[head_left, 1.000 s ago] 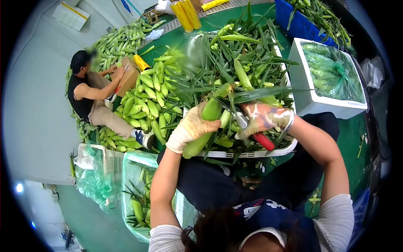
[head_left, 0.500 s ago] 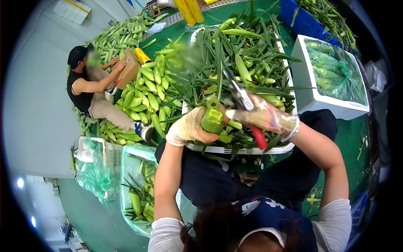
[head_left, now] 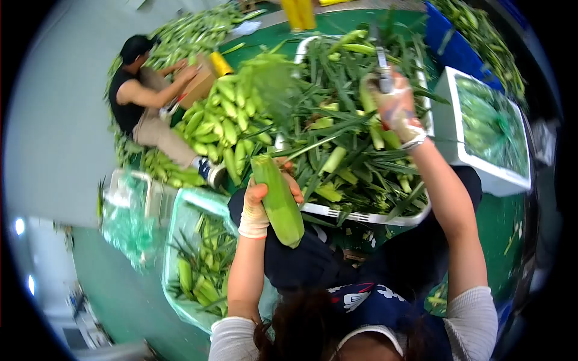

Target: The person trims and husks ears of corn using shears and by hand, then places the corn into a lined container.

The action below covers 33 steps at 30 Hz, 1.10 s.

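Note:
My left hand (head_left: 259, 207), in an orange-and-white glove, is closed around a green ear of corn (head_left: 280, 204) whose cut end points up and away from me. My right hand (head_left: 394, 105), gloved too, is raised over the far right part of a white crate (head_left: 367, 216) heaped with corn leaves and husks (head_left: 337, 120). It grips metal pruning shears (head_left: 383, 69), blurred by motion; their red handle, visible earlier, is hidden now. Below the ear are my dark-clothed legs.
A co-worker (head_left: 135, 90) sits at the left by a cardboard box (head_left: 200, 84) and a pile of corn (head_left: 226, 126). A green-lined crate (head_left: 170, 265) with corn stands at lower left. On the right are a foam box (head_left: 454, 141) and a blue basket (head_left: 457, 48).
My right hand has swung up and away over the crate with the shears. My left hand has drawn the corn down and left, turning it lengthwise. The view has shifted slightly.

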Motion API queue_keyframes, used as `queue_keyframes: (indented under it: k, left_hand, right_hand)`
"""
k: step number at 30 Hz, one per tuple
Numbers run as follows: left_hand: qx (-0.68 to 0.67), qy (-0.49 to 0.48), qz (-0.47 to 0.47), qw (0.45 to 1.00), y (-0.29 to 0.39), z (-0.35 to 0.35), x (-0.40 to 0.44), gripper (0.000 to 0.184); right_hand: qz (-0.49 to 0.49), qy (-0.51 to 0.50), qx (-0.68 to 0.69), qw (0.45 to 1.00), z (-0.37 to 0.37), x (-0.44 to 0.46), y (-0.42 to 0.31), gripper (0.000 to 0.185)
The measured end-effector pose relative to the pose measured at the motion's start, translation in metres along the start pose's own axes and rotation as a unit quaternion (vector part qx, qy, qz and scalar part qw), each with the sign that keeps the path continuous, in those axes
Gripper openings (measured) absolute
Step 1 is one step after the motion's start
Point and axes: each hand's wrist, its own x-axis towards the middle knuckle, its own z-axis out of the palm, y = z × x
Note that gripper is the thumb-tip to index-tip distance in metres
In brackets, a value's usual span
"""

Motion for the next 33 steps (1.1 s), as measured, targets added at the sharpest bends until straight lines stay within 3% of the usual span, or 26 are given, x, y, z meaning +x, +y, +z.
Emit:
queue_keyframes:
  k: [1, 3, 5, 7, 8, 10, 11, 12, 13, 16, 18, 19, 21, 22, 23, 25, 27, 29, 31, 33]
  left_hand:
    - [-0.003, 0.052, 0.019, 0.998, 0.005, -0.003, -0.008, 0.078]
    - [-0.057, 0.018, 0.026, 0.998, 0.008, -0.018, -0.016, 0.077]
    - [-0.037, -0.026, 0.039, 0.998, 0.010, -0.020, -0.018, 0.078]
    - [-0.044, -0.022, 0.026, 0.998, 0.007, -0.013, -0.019, 0.079]
    - [-0.076, -0.023, 0.032, 0.996, 0.007, -0.010, -0.017, 0.077]
    - [-0.110, -0.008, 0.042, 0.993, 0.007, -0.016, -0.013, 0.076]
    - [-0.142, 0.007, 0.060, 0.988, 0.007, -0.021, -0.011, 0.074]
    - [-0.172, 0.009, 0.059, 0.983, 0.006, -0.025, -0.010, 0.081]
    - [-0.173, 0.007, 0.057, 0.983, 0.006, -0.028, -0.009, 0.081]
    - [-0.166, -0.006, 0.040, 0.985, 0.005, -0.020, -0.005, 0.109]
    - [-0.165, -0.055, 0.008, 0.985, 0.002, -0.020, -0.003, 0.109]
    - [-0.159, -0.104, -0.015, 0.982, 0.002, -0.020, -0.002, 0.109]
    - [-0.171, -0.101, -0.039, 0.979, 0.000, -0.020, -0.006, 0.113]
    - [-0.152, -0.095, -0.066, 0.982, 0.002, -0.018, -0.009, 0.114]
    - [-0.133, -0.088, -0.092, 0.983, 0.004, -0.019, -0.011, 0.115]
    - [-0.136, -0.075, -0.081, 0.985, 0.001, -0.027, -0.009, 0.109]
    - [-0.092, -0.021, -0.033, 0.995, 0.007, -0.045, 0.001, 0.098]
    - [-0.056, 0.097, 0.029, 0.993, 0.030, -0.064, 0.014, 0.070]
    - [-0.111, 0.221, 0.071, 0.966, 0.039, -0.133, 0.046, 0.055]
    - [0.020, 0.314, 0.195, 0.929, 0.058, -0.193, 0.083, 0.052]
  right_hand:
    - [-0.016, 0.027, -0.030, 0.999, -0.003, 0.002, 0.000, 0.029]
    - [-0.042, -0.019, -0.143, 0.989, 0.007, 0.003, 0.001, 0.031]
    - [-0.020, -0.151, -0.122, 0.981, 0.012, -0.016, -0.014, 0.039]
    - [-0.177, -0.167, -0.160, 0.957, 0.006, -0.046, -0.045, 0.056]
    - [-0.148, -0.207, -0.097, 0.962, -0.001, -0.063, -0.062, 0.065]
    - [-0.112, -0.270, -0.112, 0.950, -0.011, -0.098, -0.074, 0.076]
    - [-0.044, -0.315, -0.106, 0.942, -0.018, -0.117, -0.067, 0.073]
    - [0.052, -0.380, -0.005, 0.923, -0.029, -0.122, -0.082, 0.064]
    - [0.111, -0.453, 0.028, 0.884, -0.034, -0.133, -0.077, 0.067]
    - [0.071, -0.520, 0.028, 0.851, -0.026, -0.165, -0.065, 0.067]
    - [0.100, -0.563, 0.018, 0.820, -0.016, -0.166, -0.076, 0.070]
    - [0.091, -0.538, 0.061, 0.836, -0.006, -0.171, -0.067, 0.071]
    - [0.066, -0.543, 0.102, 0.831, -0.001, -0.158, -0.076, 0.070]
    - [0.104, -0.588, 0.081, 0.798, 0.004, -0.154, -0.073, 0.061]
    - [0.119, -0.559, 0.218, 0.791, 0.009, -0.157, -0.075, 0.041]
    - [0.301, -0.534, 0.240, 0.753, 0.008, -0.158, -0.079, 0.022]
    - [0.345, -0.425, 0.294, 0.784, 0.009, -0.164, -0.070, 0.014]
    - [0.384, -0.350, 0.327, 0.789, 0.010, -0.161, -0.061, 0.015]
    - [0.394, -0.358, 0.314, 0.786, 0.008, -0.158, -0.040, 0.021]
    - [0.424, -0.321, 0.303, 0.791, 0.008, -0.159, -0.029, 0.031]
